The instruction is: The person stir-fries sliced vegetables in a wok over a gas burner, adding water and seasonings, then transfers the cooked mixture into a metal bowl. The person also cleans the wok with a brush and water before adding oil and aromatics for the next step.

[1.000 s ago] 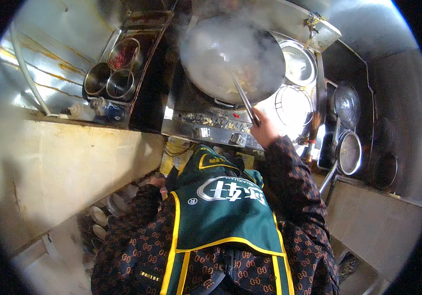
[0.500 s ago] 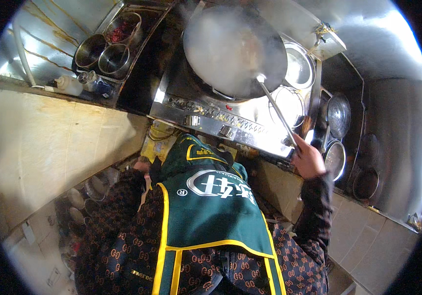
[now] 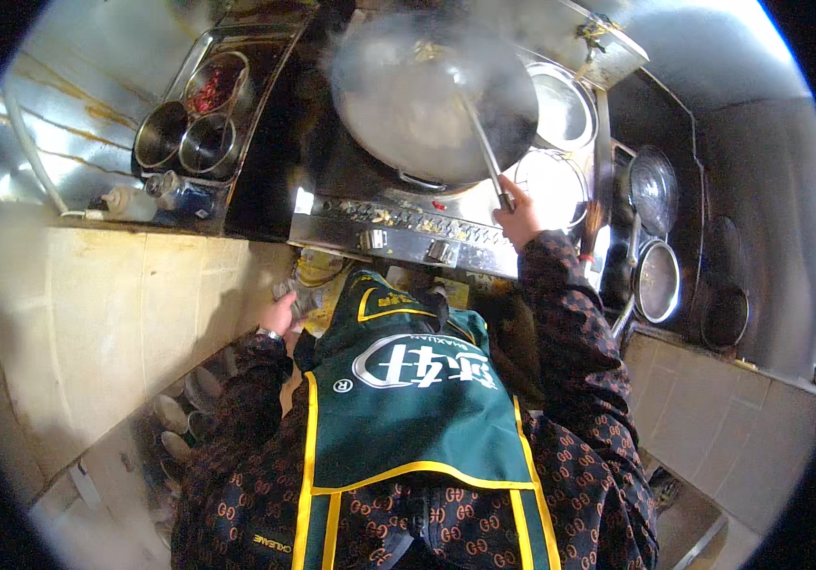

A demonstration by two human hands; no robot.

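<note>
My right hand point(image 3: 520, 217) is closed round the dark grip of a long-handled metal ladle point(image 3: 480, 133). The ladle slants up and left into a large dark wok point(image 3: 508, 142), where its head blurs in steam. Pale contents show faintly through the haze. On the near side of the wok, a loop handle point(image 3: 420, 181) faces me. My left hand point(image 3: 279, 313) is low at the left, beside my green apron point(image 3: 408, 399). Its fingers close against a greyish, shiny item point(image 3: 306, 298) that I cannot make out.
Metal stove front with knobs point(image 3: 441, 251). Left of the wok, a tray holds metal pots, one with red contents point(image 3: 216, 87); a squeeze bottle point(image 3: 129, 203) stands nearer. To the right are a pale metal basin point(image 3: 560, 109), a strainer point(image 3: 653, 190), a pan point(image 3: 658, 280) and a brush point(image 3: 593, 228).
My right hand has moved forward and left, pushing the ladle farther into the wok. My left hand has come forward, with the greyish item now showing. The steam has thinned somewhat.
</note>
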